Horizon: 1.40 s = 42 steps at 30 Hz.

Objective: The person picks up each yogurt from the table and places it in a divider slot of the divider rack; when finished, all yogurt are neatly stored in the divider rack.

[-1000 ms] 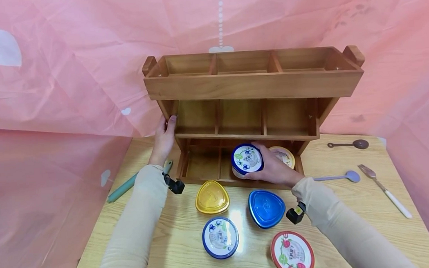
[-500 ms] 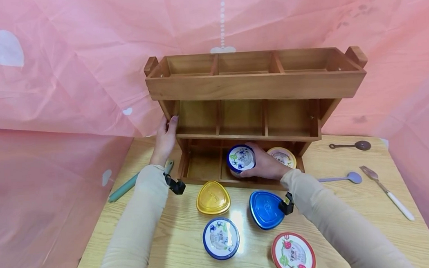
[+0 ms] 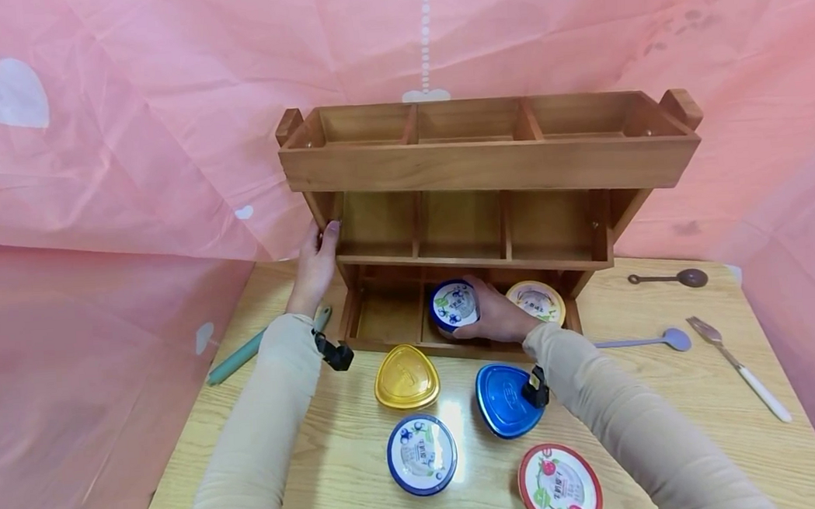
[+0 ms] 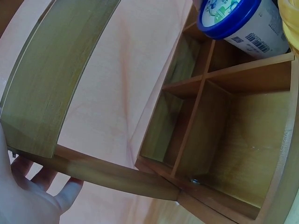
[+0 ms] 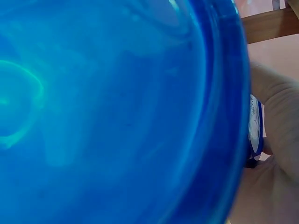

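Gripping a blueberry cup (image 3: 454,308) in the wooden rack's (image 3: 489,168) bottom middle compartment, the right hand (image 3: 497,316) is seen overhead; the left hand (image 3: 315,262) clasps the rack's left post. Left wrist: cup (image 4: 243,21) far right, fingers (image 4: 63,198) around the post. Right wrist: a blue lid (image 5: 112,112) fills the view.

A light wooden surface (image 3: 668,394) carries a three-tier wooden shelf (image 3: 489,168) at its back edge. In front of the shelf lie a yellow triangular lid (image 3: 406,377), a blue triangular lid (image 3: 504,400), a blueberry cup (image 3: 421,454) and a strawberry cup (image 3: 559,485). To the right lie a brown spoon (image 3: 668,278), a lilac spoon (image 3: 647,340) and a white-handled fork (image 3: 737,367); a green utensil (image 3: 245,351) lies to the left.
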Available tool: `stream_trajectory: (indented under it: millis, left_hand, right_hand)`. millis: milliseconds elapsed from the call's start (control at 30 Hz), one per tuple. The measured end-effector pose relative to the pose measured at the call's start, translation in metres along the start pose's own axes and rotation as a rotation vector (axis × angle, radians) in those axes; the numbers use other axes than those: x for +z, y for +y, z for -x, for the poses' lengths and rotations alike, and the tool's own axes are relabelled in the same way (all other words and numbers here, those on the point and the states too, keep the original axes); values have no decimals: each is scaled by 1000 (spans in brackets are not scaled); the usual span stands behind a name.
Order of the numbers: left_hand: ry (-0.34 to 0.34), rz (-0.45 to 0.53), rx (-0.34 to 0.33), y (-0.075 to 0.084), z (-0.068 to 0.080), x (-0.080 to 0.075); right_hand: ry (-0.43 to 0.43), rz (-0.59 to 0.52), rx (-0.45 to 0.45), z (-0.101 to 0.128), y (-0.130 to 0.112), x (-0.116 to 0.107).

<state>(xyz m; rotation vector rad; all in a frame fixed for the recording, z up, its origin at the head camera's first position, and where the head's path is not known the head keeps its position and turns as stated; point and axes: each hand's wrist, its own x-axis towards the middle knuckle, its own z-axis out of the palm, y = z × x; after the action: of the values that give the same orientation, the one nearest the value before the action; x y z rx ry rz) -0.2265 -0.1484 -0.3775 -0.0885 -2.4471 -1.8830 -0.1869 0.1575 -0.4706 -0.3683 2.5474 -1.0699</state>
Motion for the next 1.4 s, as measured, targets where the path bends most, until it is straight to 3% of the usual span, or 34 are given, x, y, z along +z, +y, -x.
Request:
stream_trajectory:
  millis: [233, 600, 800, 933, 1167, 1400]
  left_hand:
    - [2, -4, -8, 1, 0, 0]
    - [0, -13, -6, 0, 0, 0]
    - [5, -19, -6, 0, 0, 0]
    - [-1, -17, -7, -3, -1, 0]
    - [10, 12, 9, -35, -17, 1]
    - [28, -26, 31, -40, -19, 3]
  right_hand:
    - [-8, 55, -17, -2, 1, 3]
    - [-46, 31, 28, 4, -3, -1]
    - [-24, -10, 32, 16, -10, -11]
    - [-9, -13, 21, 29, -14, -17]
    - [26, -94, -10, 66, -17, -36]
    - [140, -81, -74, 111, -15, -49]
